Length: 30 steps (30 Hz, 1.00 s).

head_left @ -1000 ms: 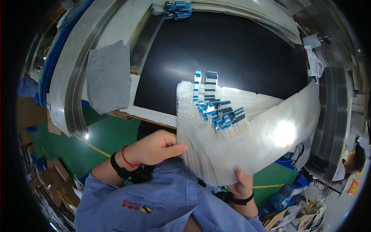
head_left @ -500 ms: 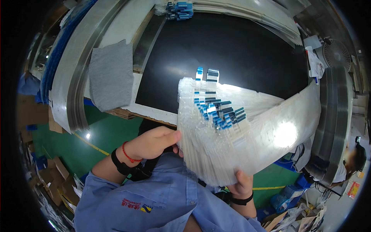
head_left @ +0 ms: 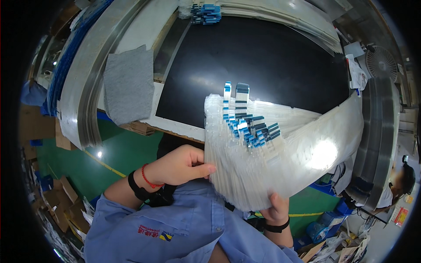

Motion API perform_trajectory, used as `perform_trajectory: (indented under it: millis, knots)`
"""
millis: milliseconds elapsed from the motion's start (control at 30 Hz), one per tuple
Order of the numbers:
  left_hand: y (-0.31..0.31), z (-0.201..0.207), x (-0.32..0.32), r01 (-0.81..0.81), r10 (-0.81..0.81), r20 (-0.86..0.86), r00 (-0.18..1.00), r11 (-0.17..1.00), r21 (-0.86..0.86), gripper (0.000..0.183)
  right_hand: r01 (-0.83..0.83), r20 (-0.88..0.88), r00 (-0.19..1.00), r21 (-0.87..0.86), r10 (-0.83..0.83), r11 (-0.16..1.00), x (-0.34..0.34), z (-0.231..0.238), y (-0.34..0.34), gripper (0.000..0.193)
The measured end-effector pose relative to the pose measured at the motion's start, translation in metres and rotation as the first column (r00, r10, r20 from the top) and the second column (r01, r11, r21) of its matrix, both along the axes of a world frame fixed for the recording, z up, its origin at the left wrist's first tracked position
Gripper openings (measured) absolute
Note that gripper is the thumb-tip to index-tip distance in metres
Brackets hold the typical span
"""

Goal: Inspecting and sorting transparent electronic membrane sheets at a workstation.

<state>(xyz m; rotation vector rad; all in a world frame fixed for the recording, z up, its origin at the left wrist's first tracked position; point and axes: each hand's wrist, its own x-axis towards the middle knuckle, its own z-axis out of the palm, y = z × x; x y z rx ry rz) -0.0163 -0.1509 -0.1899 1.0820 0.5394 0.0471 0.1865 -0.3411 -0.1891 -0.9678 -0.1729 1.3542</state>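
Above the near edge of the black bench point(head_left: 272, 52), a person holds up a thick fanned stack of clear plastic sleeves point(head_left: 272, 162), each tipped with a blue and black tab, the tabs clustered toward twelve o'clock. The right hand point(head_left: 276, 209) supports the stack from below at six o'clock, its grip closed on the bottom edge, thumb showing in front. The left hand point(head_left: 180, 165) comes in from nine o'clock, its fingertips pressed against the stack's left edge, grip narrow, seemingly pinching or thumbing the outer sleeves. The sleeves curve away to three o'clock, catching a bright glare.

A grey cloth point(head_left: 128, 85) lies on the bench's pale left border at ten o'clock. Another pile of blue-tabbed sleeves point(head_left: 206, 13) sits at the bench's far edge at twelve o'clock.

The step in hand looks like leafing through or separating sleeves from the stack. Going on would call for the left fingers to peel one sleeve free while the right hand keeps the fan steady.
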Motion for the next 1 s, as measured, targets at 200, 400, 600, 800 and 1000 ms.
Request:
perform_trajectory:
  millis: [200,400,600,800,1000]
  knots:
    - [-0.004,-0.005,0.000,0.022,-0.025,0.021,0.999,0.986,0.168,0.023,0.010,0.032,0.999,0.010,-0.011,1.000,0.003,-0.004,-0.007,0.068]
    - [-0.001,-0.001,0.002,0.091,-0.092,0.009,0.996,0.995,0.027,0.029,0.034,0.028,0.999,-0.006,-0.034,0.999,0.000,-0.002,-0.004,0.069]
    - [-0.008,-0.010,0.001,0.056,-0.059,0.043,0.997,0.997,0.056,0.029,0.043,-0.030,0.999,0.056,-0.042,0.997,0.002,-0.012,-0.015,0.071]
    - [-0.002,0.000,0.002,0.068,-0.072,0.047,0.996,0.993,0.098,0.027,0.069,-0.035,0.997,0.010,-0.068,0.998,-0.015,-0.005,0.008,0.071]
    - [-0.001,-0.004,0.001,0.046,-0.046,0.049,0.998,0.999,0.003,0.029,0.073,-0.111,0.992,0.077,-0.064,0.994,-0.014,-0.015,0.008,0.071]
